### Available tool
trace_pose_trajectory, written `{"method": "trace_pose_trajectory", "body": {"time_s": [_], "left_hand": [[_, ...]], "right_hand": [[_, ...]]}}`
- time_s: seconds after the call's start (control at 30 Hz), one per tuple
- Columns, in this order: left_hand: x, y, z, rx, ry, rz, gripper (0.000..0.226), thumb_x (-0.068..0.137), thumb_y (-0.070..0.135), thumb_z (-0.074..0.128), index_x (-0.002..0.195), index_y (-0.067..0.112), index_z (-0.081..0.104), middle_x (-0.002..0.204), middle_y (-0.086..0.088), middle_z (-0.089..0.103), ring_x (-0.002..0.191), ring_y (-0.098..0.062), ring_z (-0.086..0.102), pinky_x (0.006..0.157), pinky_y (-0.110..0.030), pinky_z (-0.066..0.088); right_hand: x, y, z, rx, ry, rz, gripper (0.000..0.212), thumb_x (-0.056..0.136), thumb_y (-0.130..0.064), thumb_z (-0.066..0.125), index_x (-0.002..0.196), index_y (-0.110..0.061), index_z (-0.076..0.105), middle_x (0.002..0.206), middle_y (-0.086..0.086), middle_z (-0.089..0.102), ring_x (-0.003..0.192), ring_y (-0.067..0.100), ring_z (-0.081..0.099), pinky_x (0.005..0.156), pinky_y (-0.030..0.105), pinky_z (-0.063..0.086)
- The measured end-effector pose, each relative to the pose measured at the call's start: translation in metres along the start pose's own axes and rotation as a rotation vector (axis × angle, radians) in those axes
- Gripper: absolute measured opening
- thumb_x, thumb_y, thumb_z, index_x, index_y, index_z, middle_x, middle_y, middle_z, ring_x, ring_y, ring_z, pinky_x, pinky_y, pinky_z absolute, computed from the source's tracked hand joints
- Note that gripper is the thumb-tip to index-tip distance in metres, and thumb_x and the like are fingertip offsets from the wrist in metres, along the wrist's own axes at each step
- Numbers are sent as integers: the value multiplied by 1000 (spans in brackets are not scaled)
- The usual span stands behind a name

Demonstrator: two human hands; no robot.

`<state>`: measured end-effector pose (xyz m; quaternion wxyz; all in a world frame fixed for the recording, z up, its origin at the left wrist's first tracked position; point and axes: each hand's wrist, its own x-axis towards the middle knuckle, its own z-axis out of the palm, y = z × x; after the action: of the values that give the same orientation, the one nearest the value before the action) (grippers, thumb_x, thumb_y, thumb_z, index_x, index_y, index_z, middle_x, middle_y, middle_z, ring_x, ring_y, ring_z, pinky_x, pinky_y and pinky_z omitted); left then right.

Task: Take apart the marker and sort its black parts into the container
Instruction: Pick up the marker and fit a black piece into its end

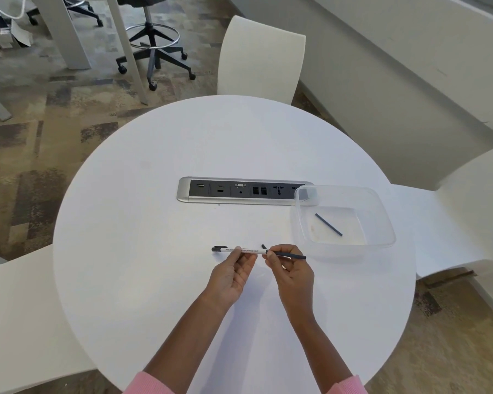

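Note:
My left hand [231, 273] grips the white marker barrel [249, 250], which has printed text and a black cap [218, 248] at its left end. My right hand [289, 268] pinches a thin black rod [292, 255] that sticks out of the barrel's right end and points right. A small black piece [264, 246] lies on the table just behind the barrel's right end. The clear plastic container [382, 223] stands to the right of my hands, with one black rod [328, 224] lying slantwise on its bottom.
The round white table [154, 223] has a silver and black socket panel [239, 191] set in its middle, partly under the container's corner. White chairs stand at the far side [261, 55], right [467, 200] and left [17, 308]. A black office stool [154, 49] stands beyond.

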<state>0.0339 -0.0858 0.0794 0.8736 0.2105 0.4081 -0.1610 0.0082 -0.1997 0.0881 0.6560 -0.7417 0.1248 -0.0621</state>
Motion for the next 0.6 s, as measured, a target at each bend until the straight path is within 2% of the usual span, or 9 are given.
{"method": "trace_pose_trajectory", "body": {"time_s": [0.13,0.27,0.43,0.53,0.6], "left_hand": [[-3,0,1,29,-36,-9,9,86,-1,56,77,-1,60,57,-14,70,53,-19,70,52,-27,59],[-7,-1,2,35,-94,-67,9,85,0,58,77,-2,62,59,-15,70,54,-19,70,56,-27,59],[-7,-1,4,-38,-100,-86,10,86,0,57,79,-3,62,61,-16,70,54,-19,70,58,-28,58],[-6,0,6,-96,-101,-67,9,86,-2,56,79,-3,62,64,-18,70,56,-22,71,54,-28,60],[-6,1,7,-117,-112,-62,7,85,-2,56,82,-4,62,68,-20,71,58,-23,71,55,-28,60]], "right_hand": [[3,-1,-3,-42,-42,0,16,83,-10,64,81,-26,61,89,2,69,80,13,69,67,10,53],[6,-4,-5,-88,-135,-21,13,82,-10,65,84,-23,62,90,2,68,78,4,66,67,11,53],[5,-10,-5,-148,-132,-99,41,83,-10,63,97,-45,47,91,-12,62,78,0,63,64,4,47],[-3,-8,-4,-160,-85,-183,48,86,-9,59,108,-47,42,102,-13,58,85,0,62,68,4,47],[-8,-5,-3,-226,-99,-262,47,87,-8,56,119,-40,42,110,-11,54,93,0,60,75,8,49]]}}
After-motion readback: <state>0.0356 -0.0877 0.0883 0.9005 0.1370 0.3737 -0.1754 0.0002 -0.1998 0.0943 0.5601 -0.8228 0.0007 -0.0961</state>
